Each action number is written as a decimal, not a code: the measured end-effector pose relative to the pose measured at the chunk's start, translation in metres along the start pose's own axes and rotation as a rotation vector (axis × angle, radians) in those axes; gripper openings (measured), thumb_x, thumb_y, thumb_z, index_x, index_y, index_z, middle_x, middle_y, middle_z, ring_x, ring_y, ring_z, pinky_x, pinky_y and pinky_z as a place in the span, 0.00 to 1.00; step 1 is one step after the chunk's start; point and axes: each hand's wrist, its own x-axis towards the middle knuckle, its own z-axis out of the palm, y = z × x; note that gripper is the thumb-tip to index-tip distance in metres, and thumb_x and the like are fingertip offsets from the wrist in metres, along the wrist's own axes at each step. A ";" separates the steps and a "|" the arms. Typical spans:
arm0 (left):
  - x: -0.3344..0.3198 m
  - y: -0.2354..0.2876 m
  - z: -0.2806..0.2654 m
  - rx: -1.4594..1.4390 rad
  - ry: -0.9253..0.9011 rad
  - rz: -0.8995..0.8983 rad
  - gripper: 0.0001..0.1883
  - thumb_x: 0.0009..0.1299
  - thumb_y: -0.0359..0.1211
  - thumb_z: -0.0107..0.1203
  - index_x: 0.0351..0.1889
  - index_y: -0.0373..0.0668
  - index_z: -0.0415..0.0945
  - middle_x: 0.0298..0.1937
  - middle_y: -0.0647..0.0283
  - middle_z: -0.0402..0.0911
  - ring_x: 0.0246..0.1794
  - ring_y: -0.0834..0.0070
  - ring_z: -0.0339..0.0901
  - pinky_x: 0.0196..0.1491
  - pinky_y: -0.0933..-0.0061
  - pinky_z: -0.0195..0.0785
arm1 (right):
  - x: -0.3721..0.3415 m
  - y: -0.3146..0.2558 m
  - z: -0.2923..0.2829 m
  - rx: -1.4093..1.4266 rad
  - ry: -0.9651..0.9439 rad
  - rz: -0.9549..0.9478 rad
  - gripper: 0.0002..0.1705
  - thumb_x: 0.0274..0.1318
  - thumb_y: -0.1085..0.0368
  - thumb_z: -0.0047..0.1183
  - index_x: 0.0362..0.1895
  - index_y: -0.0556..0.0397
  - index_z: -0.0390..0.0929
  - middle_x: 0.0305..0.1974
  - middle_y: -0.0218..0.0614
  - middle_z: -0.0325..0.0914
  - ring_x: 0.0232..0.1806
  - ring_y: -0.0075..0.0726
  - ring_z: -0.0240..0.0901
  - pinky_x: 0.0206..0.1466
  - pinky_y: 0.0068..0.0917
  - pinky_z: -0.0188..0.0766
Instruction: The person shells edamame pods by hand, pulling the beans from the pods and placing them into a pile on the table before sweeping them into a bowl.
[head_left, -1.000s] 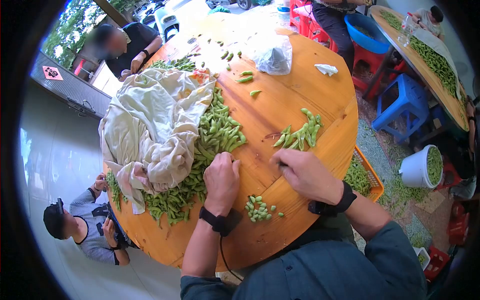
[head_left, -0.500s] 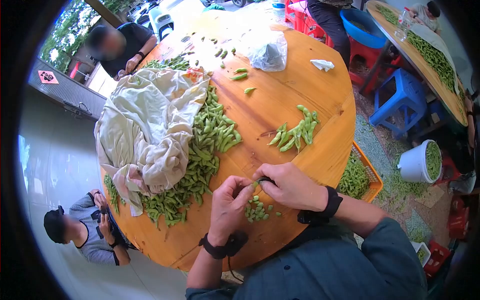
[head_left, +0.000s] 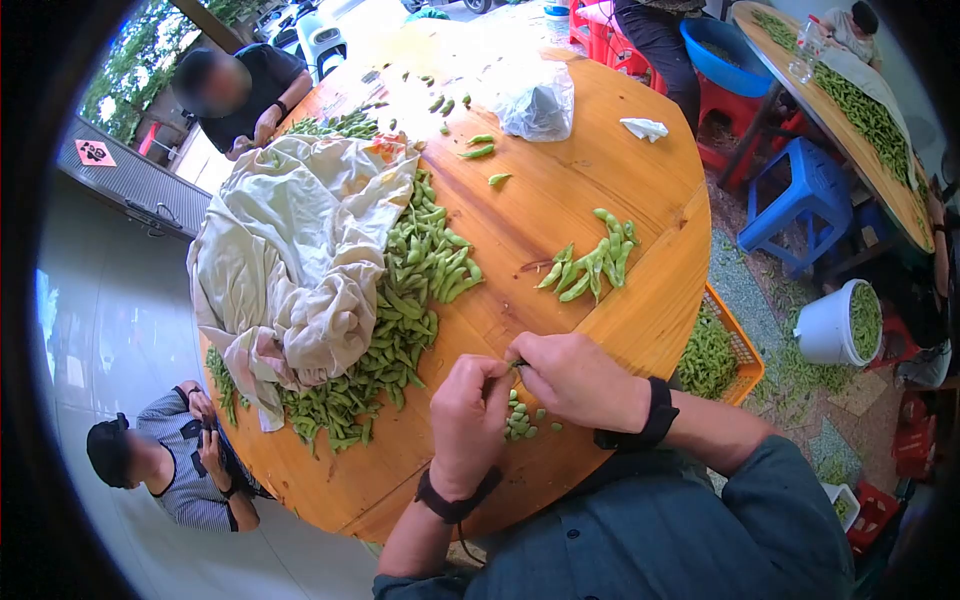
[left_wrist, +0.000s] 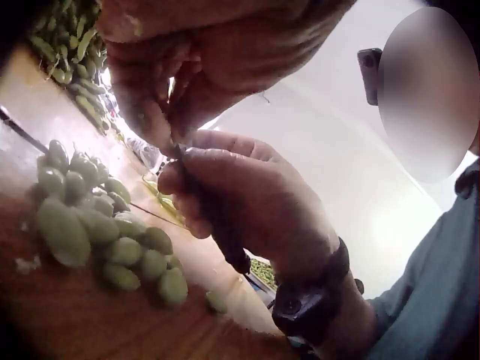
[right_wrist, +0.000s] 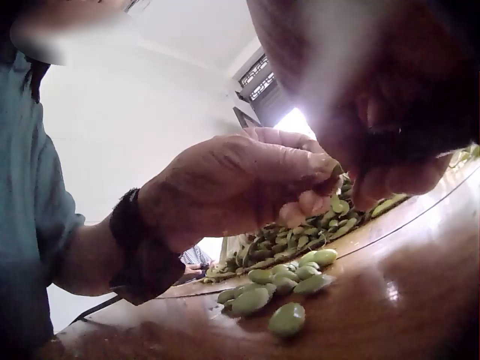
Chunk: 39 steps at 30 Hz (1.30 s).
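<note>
Over the near part of the wooden table, both hands meet fingertip to fingertip. The left hand pinches a small green pod, mostly hidden by the fingers. A slim dark tool lies along the curled fingers of the right hand, its tip at the left fingertips in the left wrist view. Shelled green beans lie in a small heap just below the hands. Several whole pods rest beyond the right hand.
A large heap of pods lies left of the hands, partly under a pale cloth. Farther back are a plastic bag and a crumpled tissue. An orange crate stands beside the table's right edge. Two people sit at the left.
From apart a second ago, the hands have come together above the shelled beans, the left moving right and down, the right moving down and left. Since half a second ago they have shifted only slightly.
</note>
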 end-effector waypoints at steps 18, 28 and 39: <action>0.003 -0.006 -0.008 -0.429 -0.117 -0.317 0.05 0.69 0.24 0.61 0.39 0.37 0.76 0.32 0.63 0.79 0.29 0.76 0.77 0.31 0.74 0.72 | 0.006 0.006 -0.013 0.237 -0.099 0.102 0.07 0.54 0.70 0.52 0.36 0.60 0.76 0.27 0.54 0.77 0.30 0.58 0.78 0.34 0.44 0.72; 0.000 -0.011 -0.007 -0.487 -0.106 -0.408 0.03 0.74 0.26 0.55 0.41 0.34 0.77 0.32 0.67 0.79 0.27 0.82 0.75 0.33 0.80 0.71 | 0.007 0.002 -0.009 0.164 -0.062 0.070 0.07 0.54 0.69 0.52 0.34 0.61 0.74 0.26 0.56 0.75 0.30 0.64 0.76 0.33 0.47 0.72; 0.005 -0.019 -0.011 -0.999 -0.197 -0.624 0.09 0.78 0.34 0.53 0.42 0.37 0.78 0.32 0.66 0.80 0.25 0.82 0.74 0.29 0.81 0.68 | 0.011 0.004 -0.013 0.293 -0.075 0.009 0.09 0.57 0.66 0.58 0.35 0.58 0.75 0.27 0.52 0.78 0.30 0.57 0.79 0.33 0.42 0.74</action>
